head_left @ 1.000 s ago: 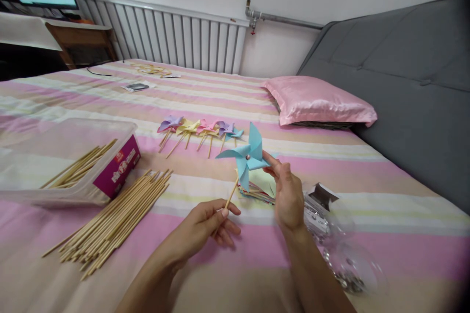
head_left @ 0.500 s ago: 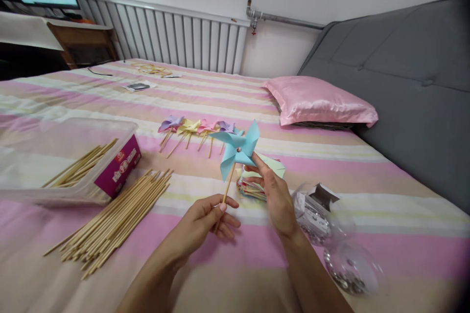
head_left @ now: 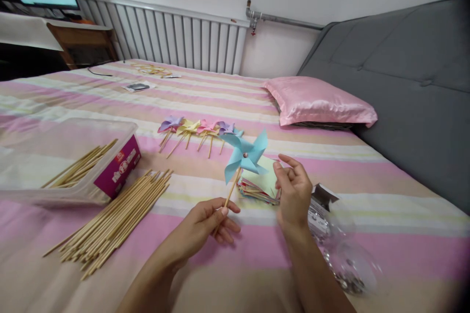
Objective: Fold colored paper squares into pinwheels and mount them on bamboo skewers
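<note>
A light blue paper pinwheel (head_left: 246, 154) stands up on a thin wooden stick, tilted slightly right. My left hand (head_left: 211, 222) pinches that stick between thumb and fingers, with the other fingers loosely spread. To the right of the pinwheel, my right hand (head_left: 294, 186) is raised and apart from it, index finger bent out and thumb away from it, nothing visible in it. Behind the pinwheel and beside my right hand lies a stack of coloured paper sheets (head_left: 266, 176), pale green on top.
Several finished pinwheels (head_left: 207, 128) lie in a row farther back. On the left are a bundle of wooden sticks (head_left: 117, 222) and a clear plastic box (head_left: 123, 132) holding more sticks. Clear containers with small metal parts (head_left: 348, 279) sit at right, near a pink pillow (head_left: 319, 100).
My right hand has come off the pinwheel's blade and moved right, its fingers curling. The pinwheel has shifted slightly right and down, its blades turned a little. My left hand keeps its grip.
</note>
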The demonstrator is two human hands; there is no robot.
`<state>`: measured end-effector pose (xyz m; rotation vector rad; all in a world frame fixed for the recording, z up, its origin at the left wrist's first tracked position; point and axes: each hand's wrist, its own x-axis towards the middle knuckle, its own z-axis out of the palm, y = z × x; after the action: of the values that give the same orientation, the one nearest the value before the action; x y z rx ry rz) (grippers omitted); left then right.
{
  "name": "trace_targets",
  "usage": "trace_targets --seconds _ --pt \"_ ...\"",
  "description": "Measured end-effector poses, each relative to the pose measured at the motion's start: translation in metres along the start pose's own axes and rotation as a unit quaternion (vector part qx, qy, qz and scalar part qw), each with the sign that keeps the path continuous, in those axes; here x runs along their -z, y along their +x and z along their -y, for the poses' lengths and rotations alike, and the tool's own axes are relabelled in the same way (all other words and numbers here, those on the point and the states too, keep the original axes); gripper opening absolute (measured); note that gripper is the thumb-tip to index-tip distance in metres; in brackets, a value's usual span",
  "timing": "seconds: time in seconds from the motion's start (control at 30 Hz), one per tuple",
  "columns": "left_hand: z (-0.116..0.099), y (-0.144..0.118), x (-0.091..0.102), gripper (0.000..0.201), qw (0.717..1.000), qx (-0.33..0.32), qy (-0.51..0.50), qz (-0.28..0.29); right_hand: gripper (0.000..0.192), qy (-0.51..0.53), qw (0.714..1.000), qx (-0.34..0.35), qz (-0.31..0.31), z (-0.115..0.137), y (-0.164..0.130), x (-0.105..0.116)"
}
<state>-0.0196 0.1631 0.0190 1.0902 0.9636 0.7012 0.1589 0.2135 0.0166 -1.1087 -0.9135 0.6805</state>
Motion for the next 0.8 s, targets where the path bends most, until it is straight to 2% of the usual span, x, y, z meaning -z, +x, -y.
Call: trace_targets --seconds 0.03,0.1,0.27,0.47,0.8 --pt "0.0011 0.0001 0.0002 0.038 1.0 0.005 0.007 0.01 0.034 -0.006 1.0 0.016 -0.006 -0.0006 0.0022 0.0015" --pt "0.0033 0.0001 0.0006 0.038 0.999 0.011 0.022 0.033 0.032 -0.009 0.999 0.027 0.022 -0.0008 0.0049 0.0036" --pt "0.0069 -0.0002 0.0014 0.038 0.996 0.014 0.046 0.071 0.022 0.062 0.984 -0.048 0.158 0.0017 0.0025 0.0031" --pt "0.0087 0.0008 0.0023 0.039 0.995 0.021 0.047 0.083 0.015 0.083 0.983 -0.087 0.138 0.0027 0.0002 0.0013" --pt "0.0088 0.001 0.0019 0.038 0.995 0.029 0.045 0.083 0.019 0.105 0.977 -0.116 0.147 0.0012 -0.0004 0.0006"
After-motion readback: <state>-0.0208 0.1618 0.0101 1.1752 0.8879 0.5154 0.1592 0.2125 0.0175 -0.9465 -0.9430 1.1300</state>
